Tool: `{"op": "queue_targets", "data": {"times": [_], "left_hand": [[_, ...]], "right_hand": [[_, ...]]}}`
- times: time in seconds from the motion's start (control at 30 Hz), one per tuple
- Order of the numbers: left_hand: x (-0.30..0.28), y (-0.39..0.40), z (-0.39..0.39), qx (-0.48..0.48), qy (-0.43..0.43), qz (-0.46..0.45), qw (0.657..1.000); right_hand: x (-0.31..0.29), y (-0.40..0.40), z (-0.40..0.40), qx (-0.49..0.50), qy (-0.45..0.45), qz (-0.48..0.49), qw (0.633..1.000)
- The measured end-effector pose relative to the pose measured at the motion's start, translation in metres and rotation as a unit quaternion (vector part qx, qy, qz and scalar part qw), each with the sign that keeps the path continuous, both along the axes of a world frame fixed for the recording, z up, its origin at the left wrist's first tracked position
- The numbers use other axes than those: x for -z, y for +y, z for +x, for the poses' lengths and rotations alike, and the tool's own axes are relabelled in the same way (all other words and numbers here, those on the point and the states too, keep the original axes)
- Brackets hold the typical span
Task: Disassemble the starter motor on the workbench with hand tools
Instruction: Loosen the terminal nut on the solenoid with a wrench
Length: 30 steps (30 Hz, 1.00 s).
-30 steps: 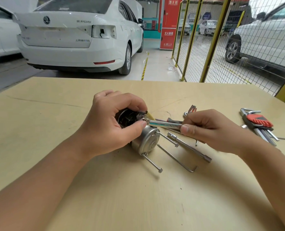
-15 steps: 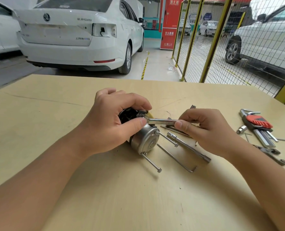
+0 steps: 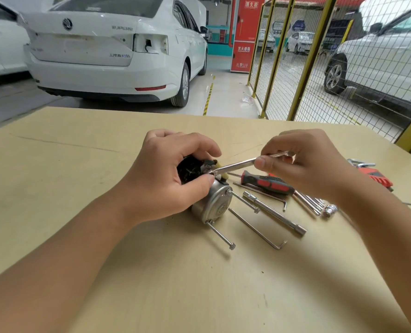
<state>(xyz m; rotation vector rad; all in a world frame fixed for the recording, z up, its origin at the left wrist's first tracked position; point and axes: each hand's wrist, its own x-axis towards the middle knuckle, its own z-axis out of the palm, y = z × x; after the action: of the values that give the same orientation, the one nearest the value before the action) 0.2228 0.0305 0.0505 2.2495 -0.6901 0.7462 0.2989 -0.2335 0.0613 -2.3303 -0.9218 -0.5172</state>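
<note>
The starter motor [image 3: 211,203] lies on its side on the wooden surface [image 3: 79,179], near the middle. It is a round silver can with a dark open end. The left hand [image 3: 173,179] wraps over the dark end. Its fingers [image 3: 199,145] curl round the top and the thumb presses the side, so the motor is held tight.

The right hand [image 3: 303,162] is up and to the right of the motor. Its fingers and thumb pinch a thin shiny metal tool [image 3: 235,165]. The tool slants down to the left, and its tip touches the top edge of the motor, just by the left thumb. What kind of tool it is cannot be told, since the hand hides its far end.

Two long bolts stick out of the silver end of the motor. One bolt [image 3: 221,235] points down toward the person. The other long bolt [image 3: 245,201] points to the right.

Just to the right of the motor lie a long socket rod [image 3: 275,213] and a bent hex key [image 3: 257,230]. A red and black screwdriver [image 3: 267,182] lies a bit farther right, under the right hand. Farther right still is a red set of folding keys [image 3: 377,177].

Behind the surface stands a white car [image 3: 108,51] and a yellow wire fence [image 3: 303,56].
</note>
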Motion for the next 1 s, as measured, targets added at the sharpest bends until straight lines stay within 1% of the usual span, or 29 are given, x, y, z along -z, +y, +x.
{"op": "queue_targets", "data": {"times": [0.13,0.23,0.33,0.4,0.57,0.73,0.87,1.0], "left_hand": [[0.001,0.002,0.002,0.004,-0.002,-0.003,1.000],[0.000,0.003,0.003,0.013,-0.001,0.000,1.000],[0.000,0.003,0.004,0.019,-0.002,-0.005,1.000],[0.000,0.002,0.004,0.023,-0.002,-0.008,1.000],[0.000,0.001,0.003,0.022,-0.002,-0.009,1.000],[0.000,0.001,0.002,0.016,-0.004,0.000,1.000],[0.003,0.001,0.002,0.002,-0.026,0.017,1.000],[0.003,0.001,0.001,-0.002,-0.037,0.033,0.999]], "right_hand": [[-0.008,0.003,0.007,-0.038,0.049,-0.046,0.997],[0.002,0.003,0.008,-0.057,0.076,-0.056,0.994],[0.017,0.005,0.008,-0.067,0.092,-0.085,0.990],[0.020,0.006,0.009,-0.063,0.081,-0.086,0.991],[0.006,0.004,0.013,-0.040,0.019,-0.063,0.997],[-0.023,0.006,0.008,-0.017,-0.062,-0.122,0.990],[-0.061,0.017,-0.004,0.001,-0.162,-0.183,0.970],[-0.094,0.034,-0.013,-0.020,-0.254,-0.249,0.934]]}}
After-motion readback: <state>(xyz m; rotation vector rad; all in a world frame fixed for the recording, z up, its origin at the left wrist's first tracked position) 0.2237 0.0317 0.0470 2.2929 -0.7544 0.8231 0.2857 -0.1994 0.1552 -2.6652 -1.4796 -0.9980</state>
